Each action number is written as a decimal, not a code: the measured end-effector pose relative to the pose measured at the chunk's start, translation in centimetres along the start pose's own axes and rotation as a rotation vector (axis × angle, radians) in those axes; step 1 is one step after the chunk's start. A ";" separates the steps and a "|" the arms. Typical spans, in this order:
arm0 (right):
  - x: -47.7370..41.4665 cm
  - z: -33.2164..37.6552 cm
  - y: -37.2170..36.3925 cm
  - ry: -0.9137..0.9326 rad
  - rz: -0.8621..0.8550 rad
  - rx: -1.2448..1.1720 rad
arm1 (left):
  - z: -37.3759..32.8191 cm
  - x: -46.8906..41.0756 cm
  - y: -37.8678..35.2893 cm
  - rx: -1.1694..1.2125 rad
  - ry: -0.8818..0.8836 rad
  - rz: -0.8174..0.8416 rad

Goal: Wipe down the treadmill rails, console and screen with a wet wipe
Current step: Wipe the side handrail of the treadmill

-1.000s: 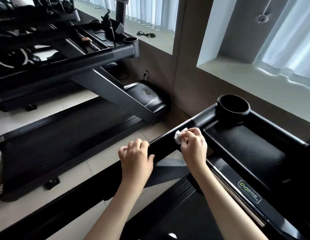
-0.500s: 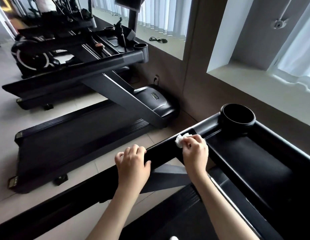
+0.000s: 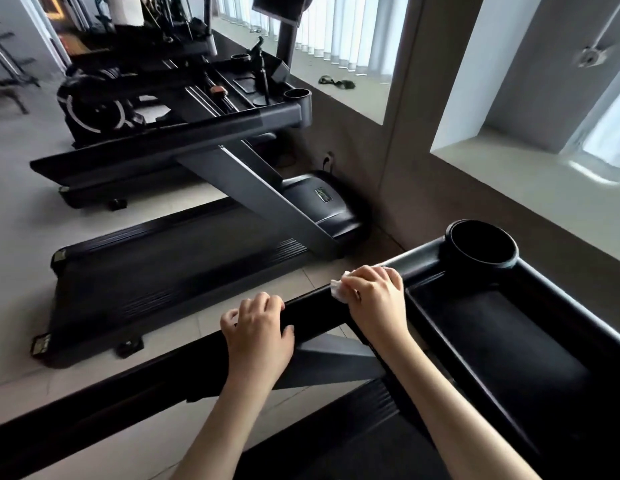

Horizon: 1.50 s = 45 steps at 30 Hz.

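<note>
Here, crumpled white wipe (image 3: 339,289) on rail (image 3: 312,311)

Left hand (image 3: 258,336) sits on the rail (image 3: 315,310), just left of the right hand (image 3: 377,299). Under the right hand we find the wet wipe (image 3: 339,289), on the same rail. Cup holder (image 3: 483,264) at the rail's far end; console tray (image 3: 492,334) right of the hands. Second treadmill (image 3: 183,268) lies to our left, window sill (image 3: 530,174) behind the cup holder.
</note>
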State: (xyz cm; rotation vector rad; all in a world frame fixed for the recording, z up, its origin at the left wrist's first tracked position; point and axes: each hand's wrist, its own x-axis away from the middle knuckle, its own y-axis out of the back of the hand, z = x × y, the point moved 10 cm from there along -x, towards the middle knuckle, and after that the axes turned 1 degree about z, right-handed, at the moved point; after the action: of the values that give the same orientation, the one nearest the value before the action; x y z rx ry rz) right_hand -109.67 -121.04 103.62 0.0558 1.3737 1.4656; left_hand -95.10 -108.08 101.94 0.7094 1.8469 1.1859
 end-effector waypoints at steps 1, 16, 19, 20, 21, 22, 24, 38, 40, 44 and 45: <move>-0.2 -0.7 0.2 -0.004 -0.004 0.008 | 0.0 0.0 -0.3 -0.002 0.013 0.035; 1.5 -5.5 1.6 -0.366 -0.089 -0.065 | -5.2 -2.6 -1.1 0.171 -0.224 -0.044; 2.5 -3.5 1.0 -0.276 -0.063 -0.072 | -5.5 -2.6 -2.2 0.183 -0.218 0.007; 2.4 -3.8 1.0 -0.273 -0.061 -0.082 | -5.5 -2.6 -2.4 0.186 -0.208 0.017; 2.1 -4.7 1.0 -0.299 -0.068 -0.092 | -5.4 -2.7 -2.5 0.190 -0.196 0.019; 1.7 -5.7 1.2 -0.343 -0.083 -0.098 | -5.4 -2.7 -2.5 0.193 -0.187 0.018; 1.3 -7.0 1.5 -0.410 -0.118 -0.092 | -5.3 -2.8 -2.5 0.197 -0.177 0.032; -3.3 -5.2 -1.0 -0.157 0.161 0.050 | -5.6 -3.0 -2.6 0.193 -0.150 0.133; -3.5 -6.4 -0.4 -0.184 0.145 0.064 | -5.6 -3.0 -2.5 0.200 -0.146 0.130; -2.9 -8.2 0.9 -0.295 0.032 0.146 | -5.6 -2.8 -2.4 0.199 -0.144 0.133; -2.3 -7.7 0.8 -0.278 0.019 0.157 | -5.6 -2.8 -2.4 0.196 -0.143 0.136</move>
State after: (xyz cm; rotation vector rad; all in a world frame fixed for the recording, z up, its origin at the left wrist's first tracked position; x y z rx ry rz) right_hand -114.17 -127.70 103.07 0.3602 1.2585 1.3077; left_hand -98.58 -113.83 101.98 1.0175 1.8333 1.0184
